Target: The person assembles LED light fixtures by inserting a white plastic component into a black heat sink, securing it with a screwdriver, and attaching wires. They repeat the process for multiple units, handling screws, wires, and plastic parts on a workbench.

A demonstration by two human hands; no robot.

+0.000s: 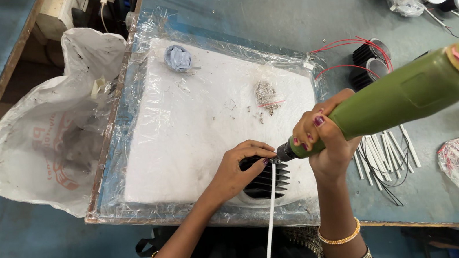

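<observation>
Bag [38, 141] hangs open left of the pad [193, 121], handy for scraps I guess. My left hand [240, 171] is clamped down on the black heatsink [268, 179] at the pad's near edge so it can't spin, white sleeve [271, 223] trailing toward me. Right hand [321, 141] wrapped tight round the green driver [395, 97], tip right on the heatsink.

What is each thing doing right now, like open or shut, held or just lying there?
Green power screwdriver: held by right hand, tip on the heat sink.
Black finned heat sink: on white foam pad, steadied by left hand.
White plastic bag: open.
Small clear screw pouch: lying untouched.
</observation>
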